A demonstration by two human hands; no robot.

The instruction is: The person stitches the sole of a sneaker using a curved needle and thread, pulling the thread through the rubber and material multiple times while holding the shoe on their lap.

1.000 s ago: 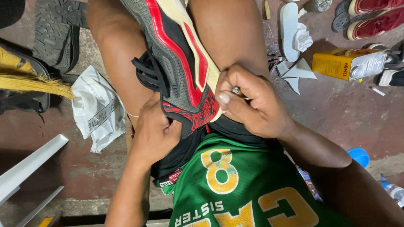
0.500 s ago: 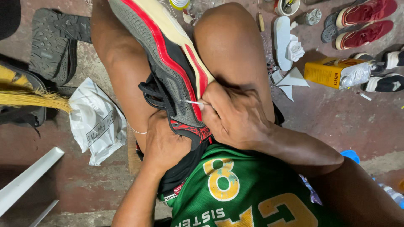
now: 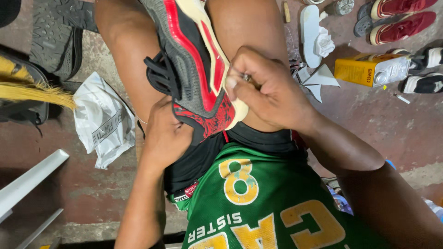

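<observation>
I see the left hand (image 3: 164,136) bracing the red-and-black sneaker (image 3: 194,69) between the knees, so the right hand (image 3: 272,90) (pinching a small metal tool) works its sole edge.

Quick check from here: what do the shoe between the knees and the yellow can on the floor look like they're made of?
Shoe: probably knit or mesh fabric upper, matte grey-black with woven texture; cream sole with red looks like rubber or foam, smooth. Yellow can: likely sheet metal, glossy painted sides and a bare silvery end.
</observation>
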